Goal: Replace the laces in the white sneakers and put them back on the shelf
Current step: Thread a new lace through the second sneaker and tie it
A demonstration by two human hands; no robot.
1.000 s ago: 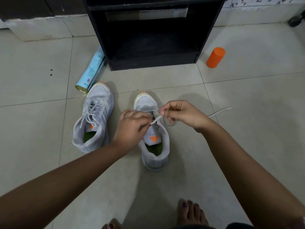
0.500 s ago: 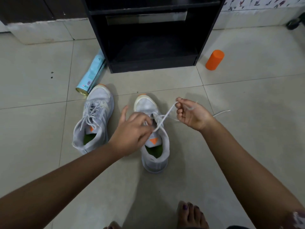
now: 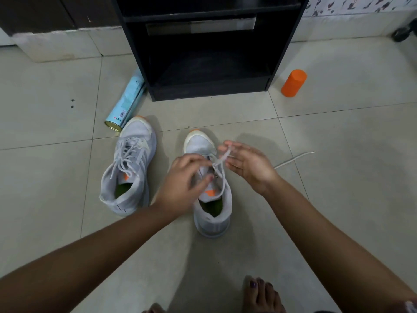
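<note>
Pinching lace [image 3: 222, 157], right hand [image 3: 248, 166] palm-up

My white mesh sneakers [image 3: 135, 168] have orange toes and green insoles; flanking the black wooden shelf [image 3: 209, 92], a pale-blue spray can [image 3: 128, 98] and an orange plastic cylinder [image 3: 294, 82].

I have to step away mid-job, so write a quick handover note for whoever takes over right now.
Left grip: curled over the second sneaker's eyelets; what it holds is hidden.
Right grip: pinches the lace drawn up from that sneaker; its free end trails on the floor.
Done: first sneaker looks laced and stands on the floor before the shelf.
Left: finish lacing the second, then put both on the shelf.
</note>
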